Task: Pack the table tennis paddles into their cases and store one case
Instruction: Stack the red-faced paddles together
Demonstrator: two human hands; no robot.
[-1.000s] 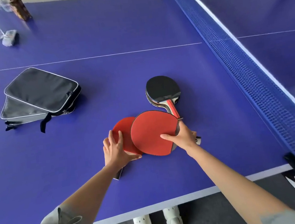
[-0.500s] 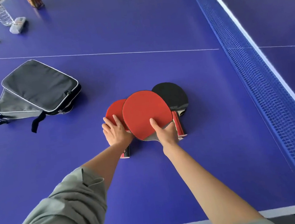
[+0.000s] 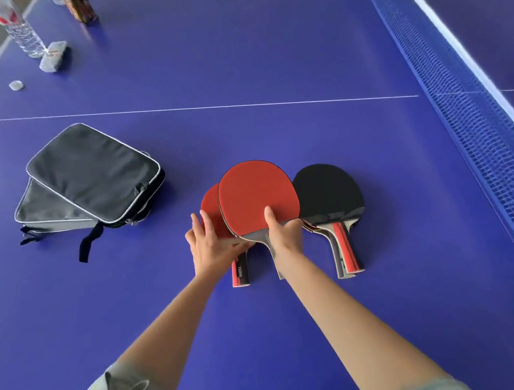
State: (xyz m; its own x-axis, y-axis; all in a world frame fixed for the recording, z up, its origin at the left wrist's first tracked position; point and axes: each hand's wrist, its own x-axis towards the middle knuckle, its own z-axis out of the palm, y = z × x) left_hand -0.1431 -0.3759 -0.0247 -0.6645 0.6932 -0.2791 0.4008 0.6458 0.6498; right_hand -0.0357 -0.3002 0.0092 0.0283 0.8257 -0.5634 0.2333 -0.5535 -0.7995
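Note:
My right hand [image 3: 284,234] grips a red-faced paddle [image 3: 257,193] at the neck, thumb on the rubber, its blade raised over a second red paddle [image 3: 211,208] lying beneath it. My left hand [image 3: 211,244] rests on that lower paddle, fingers spread over its blade and neck; its red-and-black handle [image 3: 240,271] sticks out below. To the right lie black-faced paddles [image 3: 328,194], stacked, handles toward me. Two grey zip cases lie at the left, the upper case [image 3: 95,179] overlapping the lower case [image 3: 45,209].
The blue net [image 3: 480,122] runs along the right side of the blue table [image 3: 233,68]. At the far left corner stand a water bottle [image 3: 22,32], a small packet [image 3: 52,56], a bottle cap [image 3: 15,85] and a dark box [image 3: 80,6].
The red paddle in my right hand has swung from lying across the black paddles to pointing away from me, left of them. My left hand stays on the lower red paddle.

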